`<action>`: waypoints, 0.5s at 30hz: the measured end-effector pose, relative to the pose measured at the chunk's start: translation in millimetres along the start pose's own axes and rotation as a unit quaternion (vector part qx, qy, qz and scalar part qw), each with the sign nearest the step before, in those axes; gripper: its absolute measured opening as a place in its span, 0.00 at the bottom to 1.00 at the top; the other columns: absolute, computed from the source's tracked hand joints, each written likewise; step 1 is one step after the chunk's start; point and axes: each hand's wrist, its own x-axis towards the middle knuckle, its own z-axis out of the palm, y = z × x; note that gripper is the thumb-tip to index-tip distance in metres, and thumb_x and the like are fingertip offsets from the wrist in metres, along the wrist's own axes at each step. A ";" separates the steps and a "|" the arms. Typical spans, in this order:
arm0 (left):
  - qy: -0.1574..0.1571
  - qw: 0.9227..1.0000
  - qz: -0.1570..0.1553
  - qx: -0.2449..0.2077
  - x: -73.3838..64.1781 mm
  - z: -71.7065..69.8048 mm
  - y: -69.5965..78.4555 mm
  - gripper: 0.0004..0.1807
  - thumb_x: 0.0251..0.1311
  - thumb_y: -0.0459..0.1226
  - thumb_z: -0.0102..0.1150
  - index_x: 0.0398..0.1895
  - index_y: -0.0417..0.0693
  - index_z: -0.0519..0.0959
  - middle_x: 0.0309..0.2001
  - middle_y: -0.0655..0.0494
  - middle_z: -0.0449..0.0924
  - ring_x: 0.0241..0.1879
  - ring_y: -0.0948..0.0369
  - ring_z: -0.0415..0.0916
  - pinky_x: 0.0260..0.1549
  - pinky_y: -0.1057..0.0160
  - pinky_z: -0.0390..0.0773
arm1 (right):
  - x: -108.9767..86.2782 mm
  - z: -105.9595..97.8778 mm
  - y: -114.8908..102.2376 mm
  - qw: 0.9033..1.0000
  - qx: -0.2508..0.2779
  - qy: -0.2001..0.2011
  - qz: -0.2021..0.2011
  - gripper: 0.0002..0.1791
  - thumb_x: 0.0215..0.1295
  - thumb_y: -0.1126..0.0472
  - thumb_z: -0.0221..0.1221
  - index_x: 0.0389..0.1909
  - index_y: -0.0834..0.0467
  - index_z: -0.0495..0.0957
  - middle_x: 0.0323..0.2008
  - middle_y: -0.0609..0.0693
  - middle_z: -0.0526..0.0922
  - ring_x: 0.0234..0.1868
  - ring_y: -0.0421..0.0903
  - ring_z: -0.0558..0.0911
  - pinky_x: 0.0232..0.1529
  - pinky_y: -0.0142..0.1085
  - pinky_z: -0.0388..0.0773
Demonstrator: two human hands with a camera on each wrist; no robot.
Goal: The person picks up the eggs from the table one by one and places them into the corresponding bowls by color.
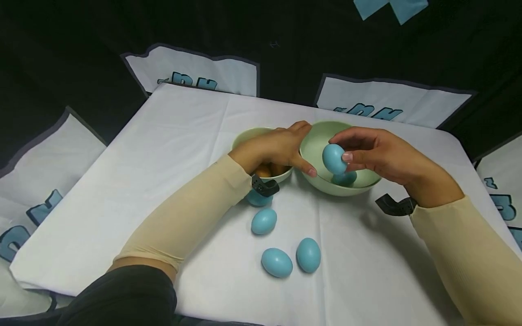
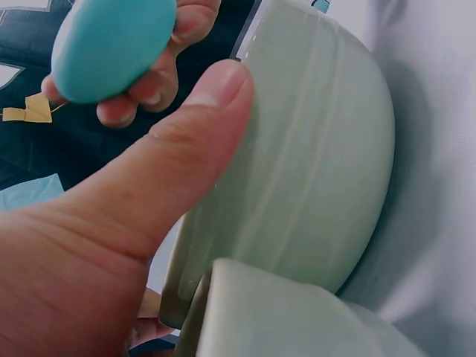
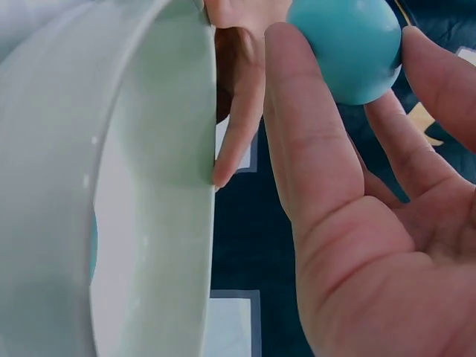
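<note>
My right hand [image 1: 377, 151] pinches a blue egg [image 1: 333, 158] between thumb and fingers, above the pale green bowl [image 1: 322, 136] on the right. In the right wrist view the held egg [image 3: 348, 52] is up at the fingertips, beside the bowl's rim. Another blue egg [image 1: 345, 178] lies inside this bowl. My left hand [image 1: 281, 146] grips that bowl's left side, thumb [image 2: 201, 119] along the outer wall near the rim, fingers at its far side. Beneath the left hand is a second pale green bowl [image 1: 249, 132] holding brown eggs [image 1: 263, 170], partly hidden.
Three blue eggs, one nearer the bowls [image 1: 264, 221] and a pair [image 1: 277, 262] closer to me, lie on the white tablecloth [image 1: 171, 136]. Another blue egg [image 1: 258, 199] is partly hidden under the left wrist. A black curtain [image 1: 285, 45] hangs behind the table.
</note>
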 end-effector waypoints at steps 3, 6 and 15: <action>0.001 1.000 0.003 0.000 0.3 -0.2 0.6 0.70 0.32 0.77 0.61 0.77 0.54 0.47 0.76 0.61 0.43 0.64 0.52 0.63 0.66 0.55 0.60 | 3.6 -2.5 -0.3 1.000 0.015 0.005 0.007 0.22 0.70 0.68 0.54 0.64 0.64 0.68 0.57 0.60 0.70 0.56 0.51 0.74 0.50 0.41 0.80; 0.003 1.000 0.003 0.003 0.8 -0.3 0.1 0.70 0.30 0.78 0.61 0.76 0.55 0.48 0.75 0.62 0.45 0.63 0.52 0.63 0.65 0.56 0.61 | 8.6 -5.0 -1.1 0.999 0.029 0.012 0.004 0.22 0.70 0.68 0.55 0.64 0.64 0.68 0.58 0.60 0.69 0.56 0.52 0.73 0.50 0.42 0.80; 0.001 1.000 0.008 0.001 1.6 -0.3 -0.8 0.70 0.27 0.80 0.59 0.75 0.56 0.50 0.74 0.62 0.46 0.61 0.54 0.64 0.63 0.55 0.63 | 25.3 -10.4 -2.0 0.999 0.043 0.010 0.010 0.22 0.70 0.68 0.54 0.64 0.65 0.67 0.59 0.59 0.69 0.56 0.51 0.74 0.51 0.45 0.79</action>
